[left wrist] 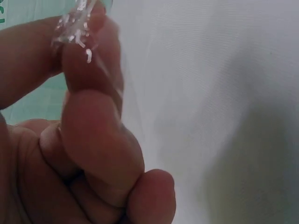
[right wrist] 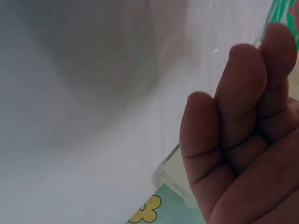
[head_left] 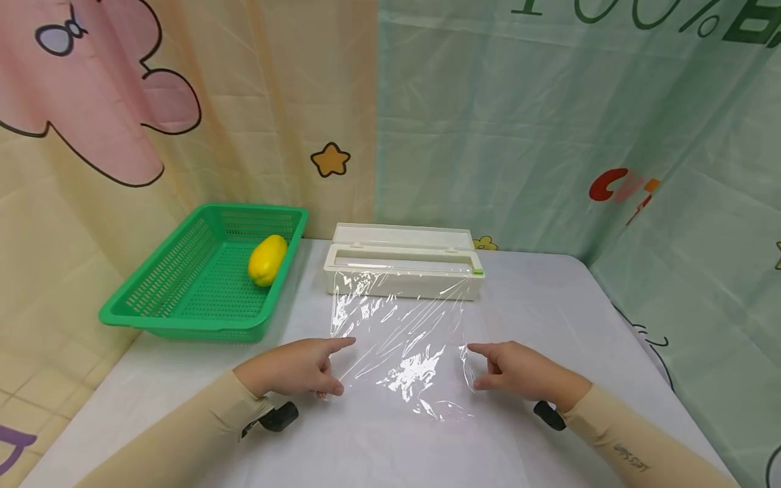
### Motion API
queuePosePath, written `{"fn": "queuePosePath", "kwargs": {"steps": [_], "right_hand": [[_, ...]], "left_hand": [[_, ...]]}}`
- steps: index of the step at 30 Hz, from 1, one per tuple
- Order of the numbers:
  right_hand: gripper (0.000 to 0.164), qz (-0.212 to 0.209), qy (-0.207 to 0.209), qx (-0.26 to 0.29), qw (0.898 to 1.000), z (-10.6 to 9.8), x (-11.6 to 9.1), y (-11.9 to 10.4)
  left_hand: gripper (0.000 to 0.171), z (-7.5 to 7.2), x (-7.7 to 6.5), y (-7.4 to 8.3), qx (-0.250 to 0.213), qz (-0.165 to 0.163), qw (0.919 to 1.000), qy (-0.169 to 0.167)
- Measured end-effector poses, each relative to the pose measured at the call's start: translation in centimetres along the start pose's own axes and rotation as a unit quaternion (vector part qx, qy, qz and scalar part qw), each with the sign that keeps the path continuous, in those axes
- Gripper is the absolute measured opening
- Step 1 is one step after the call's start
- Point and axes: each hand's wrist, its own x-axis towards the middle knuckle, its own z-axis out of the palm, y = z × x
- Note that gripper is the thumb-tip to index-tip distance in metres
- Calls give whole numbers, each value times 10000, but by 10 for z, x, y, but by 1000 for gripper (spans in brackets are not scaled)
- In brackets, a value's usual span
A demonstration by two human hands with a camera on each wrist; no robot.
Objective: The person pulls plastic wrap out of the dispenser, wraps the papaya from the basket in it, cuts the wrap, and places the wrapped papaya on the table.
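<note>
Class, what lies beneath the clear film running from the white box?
Through the clear film show the white tabletop and, farther back, the front of the white box. Bright glare on the film covers patches, so what is directly under those cannot be seen.

Clear film [head_left: 410, 373] from open dispenser [head_left: 403, 252]

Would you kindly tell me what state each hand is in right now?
Left hand: closed, pinching the clear cling film.
Right hand: at the film's edge; whether it is pinching cannot be told.
</note>
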Motion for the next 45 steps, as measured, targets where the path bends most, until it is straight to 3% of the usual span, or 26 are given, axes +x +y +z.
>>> {"fn": "queuePosePath", "kwargs": {"steps": [4,8,11,17,22,28,34,40,45], "right_hand": [[85,79,164,-742,9971,10,3,-5],[91,154,312,-1560,9871,21,4,-7],[92,69,361,-1859,9819,27,1,-6],[91,-254,550,-1925,9794,29,-5,-3],[94,-184,464,-1885,9808,31,-9,-3],[97,-45,358,-1940,9803,32,-12,-2],[95,-347,587,-2013,9772,33,-14,1],[98,-465,838,-1936,9764,35,-16,3],[98,-459,812,-1914,9771,35,-18,5]], "left_hand": [[93,4,0,-5,76,-10,10000,-12],[95,7,-1,-8,365,11,9993,57],[95,9,-2,-10,577,12,9982,135],[90,11,-5,-12,764,-2,9970,123],[86,11,-7,-14,860,-46,9961,193],[93,13,-8,-17,924,-285,9948,314],[97,16,-8,-18,1343,-571,9879,521],[95,18,-7,-21,1494,-675,9846,601],[96,18,-6,-22,1579,-724,9829,614]]}}
